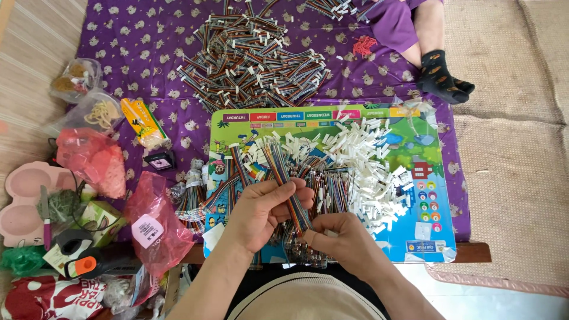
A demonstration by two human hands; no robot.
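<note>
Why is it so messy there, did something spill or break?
Nothing looks broken. The small white connectors lie scattered loose over the colourful board, and the rainbow wire bundles sit in an untidy heap on the purple cloth. The left hand and right hand hold one wire strip between them.

Both hands meet low at centre, left hand (261, 208) fingers curled, right hand (339, 238) pinching at its fingertips.

A rainbow ribbon cable (284, 178), flat and multicoloured, runs slantwise from upper left to lower right above the colourful picture board (435, 246). Its lower end is pinched near the board's front edge; its upper end rises over loose cables there.
</note>
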